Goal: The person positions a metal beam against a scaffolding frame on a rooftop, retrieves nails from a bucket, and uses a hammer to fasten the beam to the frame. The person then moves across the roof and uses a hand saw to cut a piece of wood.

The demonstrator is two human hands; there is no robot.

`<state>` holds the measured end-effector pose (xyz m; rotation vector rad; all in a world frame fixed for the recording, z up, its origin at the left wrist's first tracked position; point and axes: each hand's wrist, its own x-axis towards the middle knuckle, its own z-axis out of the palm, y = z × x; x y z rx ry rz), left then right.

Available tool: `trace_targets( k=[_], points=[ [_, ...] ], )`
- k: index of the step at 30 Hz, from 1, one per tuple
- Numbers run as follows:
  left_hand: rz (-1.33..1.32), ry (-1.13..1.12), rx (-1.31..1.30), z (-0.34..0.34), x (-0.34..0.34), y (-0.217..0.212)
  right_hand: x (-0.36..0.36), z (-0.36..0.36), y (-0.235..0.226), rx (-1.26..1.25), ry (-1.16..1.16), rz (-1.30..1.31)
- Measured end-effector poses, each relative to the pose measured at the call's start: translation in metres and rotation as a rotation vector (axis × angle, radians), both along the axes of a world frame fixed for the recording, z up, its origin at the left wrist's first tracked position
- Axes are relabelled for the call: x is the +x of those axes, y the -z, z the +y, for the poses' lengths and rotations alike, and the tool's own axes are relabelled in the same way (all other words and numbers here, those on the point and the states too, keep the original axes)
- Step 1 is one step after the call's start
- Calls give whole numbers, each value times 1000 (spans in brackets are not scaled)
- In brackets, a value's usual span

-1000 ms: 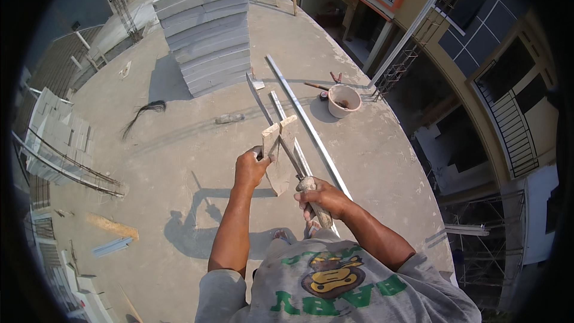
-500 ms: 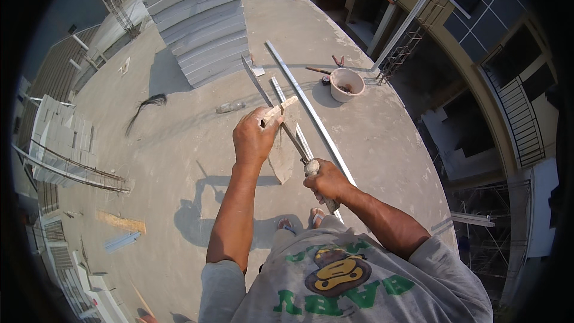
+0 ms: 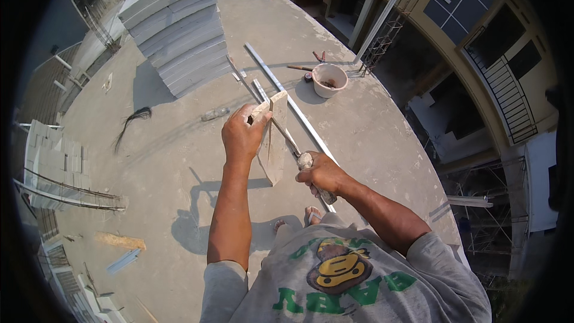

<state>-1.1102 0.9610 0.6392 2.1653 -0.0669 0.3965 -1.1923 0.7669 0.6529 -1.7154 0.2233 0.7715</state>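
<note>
My left hand grips the top end of a pale flat slab piece, holding it upright in front of my chest. My right hand is closed around the pale, worn handle of a long tool. The tool's thin metal shaft runs up and left to the slab's top edge, next to my left thumb. Both hands are raised above the concrete roof deck. My feet in sandals show below the hands.
A tall stack of grey slabs stands at the back. Long metal strips lie on the deck beside a white bucket and hand tools. The roof edge drops off at right. Grey blocks lie at left.
Both hands have risen in view with the slab and tool. The slab now hangs more upright under my left hand, with the tool's shaft against its top.
</note>
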Motion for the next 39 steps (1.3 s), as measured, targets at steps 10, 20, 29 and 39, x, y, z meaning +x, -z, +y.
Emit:
trace_targets(
  k=[10, 20, 29, 39],
  points=[
    [96, -149, -156, 38, -16, 13, 0, 13, -33, -6, -67, -442],
    [231, -30, -276, 51, -37, 36, -26, 16, -16, -8, -7, -280],
    [69, -189, -333, 38, -39, 49, -51, -25, 49, 99, 238, -144],
    [-471, -377, -1063, 195, -110, -98, -80, -92, 191, 494, 971, 413]
  ],
)
